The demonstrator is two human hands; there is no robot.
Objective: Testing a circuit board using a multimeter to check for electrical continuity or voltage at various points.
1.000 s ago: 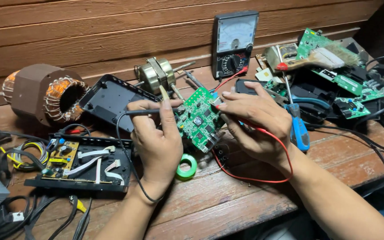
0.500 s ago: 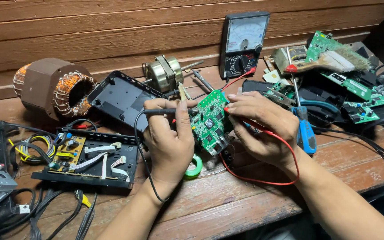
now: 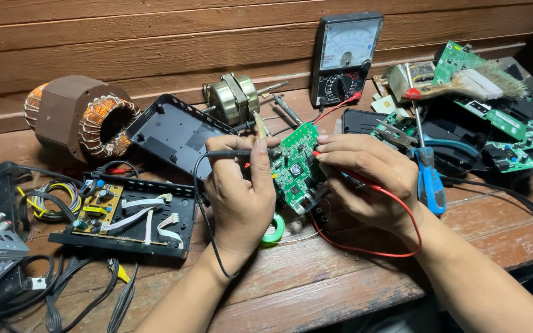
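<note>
A small green circuit board (image 3: 295, 165) stands tilted on the wooden bench between my hands. My left hand (image 3: 242, 194) grips a black test probe (image 3: 226, 153) whose tip points at the board's left edge; its black lead runs down past my wrist. My right hand (image 3: 368, 179) pinches a red test probe (image 3: 340, 172) against the board's right side, and its red lead (image 3: 371, 251) loops over the bench. Both leads go to an analogue multimeter (image 3: 345, 58) that leans on the wooden wall behind.
A copper-wound stator (image 3: 81, 120) and a small motor (image 3: 232, 98) sit at the back left. An open black device with a board and wires (image 3: 128, 216) lies left. A blue-handled screwdriver (image 3: 430, 182), a brush (image 3: 464, 83) and several green boards (image 3: 501, 135) crowd the right. Green tape roll (image 3: 274, 229).
The view has shifted slightly, so everything sits a bit further right in the picture. My hands and both probes stay on the green board in much the same pose.
</note>
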